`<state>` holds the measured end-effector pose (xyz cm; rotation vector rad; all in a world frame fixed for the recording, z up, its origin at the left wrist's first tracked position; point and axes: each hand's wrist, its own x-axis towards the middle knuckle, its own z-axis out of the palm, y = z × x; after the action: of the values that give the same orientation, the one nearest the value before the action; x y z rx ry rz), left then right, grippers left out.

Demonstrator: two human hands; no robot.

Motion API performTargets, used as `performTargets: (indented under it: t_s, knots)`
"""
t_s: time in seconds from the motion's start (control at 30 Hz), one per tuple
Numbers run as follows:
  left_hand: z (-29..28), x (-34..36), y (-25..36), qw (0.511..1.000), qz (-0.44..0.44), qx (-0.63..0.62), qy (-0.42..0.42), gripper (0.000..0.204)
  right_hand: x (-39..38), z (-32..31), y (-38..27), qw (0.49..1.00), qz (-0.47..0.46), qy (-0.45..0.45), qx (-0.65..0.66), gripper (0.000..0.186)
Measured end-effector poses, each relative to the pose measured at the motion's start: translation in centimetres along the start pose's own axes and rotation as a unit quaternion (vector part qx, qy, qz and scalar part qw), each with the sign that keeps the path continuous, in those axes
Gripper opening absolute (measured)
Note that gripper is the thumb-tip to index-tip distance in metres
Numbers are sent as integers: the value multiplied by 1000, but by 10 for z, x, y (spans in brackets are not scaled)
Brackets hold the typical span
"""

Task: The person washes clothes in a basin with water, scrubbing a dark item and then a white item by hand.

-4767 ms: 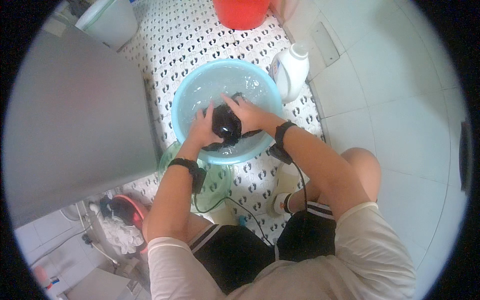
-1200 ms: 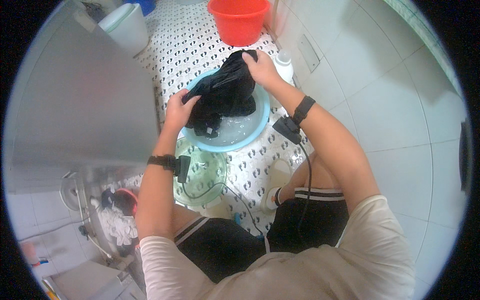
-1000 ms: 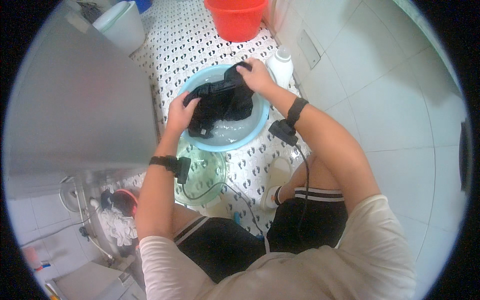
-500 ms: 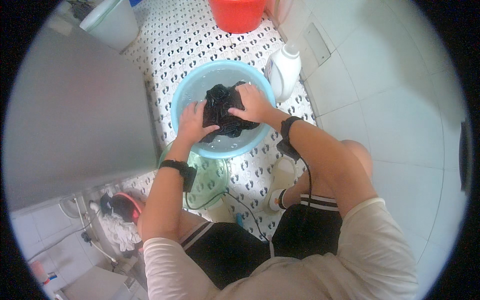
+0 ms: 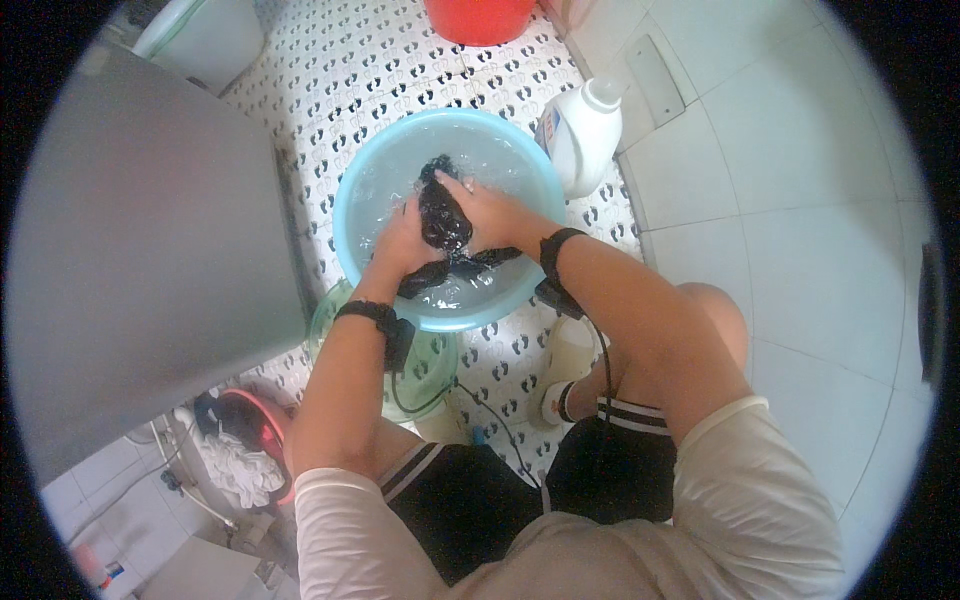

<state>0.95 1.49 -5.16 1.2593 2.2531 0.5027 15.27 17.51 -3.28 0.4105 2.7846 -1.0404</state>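
Black wet cloth lies bunched up in a light blue basin of water. My left hand presses on the left side of the cloth, partly under the water, its fingers curled against it. On the other side my right hand grips the cloth, thumb and fingers around its upper part. Between the hands a lump of the cloth sticks up out of the water, and darker folds spread below it. The exact kind of garment cannot be made out.
A white jug-shaped bottle stands right of the basin by the tiled wall. A green translucent basin sits near my feet. Farther off are a red bucket and a white tub. A basket with clothes is at lower left.
Both hands have drawn closer together and squeezed the spread cloth into a narrower lump, partly sunk in the water. The water is now rippled. The view has shifted slightly.
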Motion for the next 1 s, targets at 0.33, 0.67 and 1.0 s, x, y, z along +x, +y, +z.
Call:
performTargets:
  t_s: [0.33,0.67,1.0]
  knots:
    - [15,26,17,998,-32,33,-35,70,26,31,39,999,-34,18,18,76]
    - [14,16,15,979,-55,178,-77,49,29,36,5,997,29,-15,-67,37]
    - [-18,-2,7,995,-26,94,-22,75,11,-1,-18,997,-18,4,-72,72]
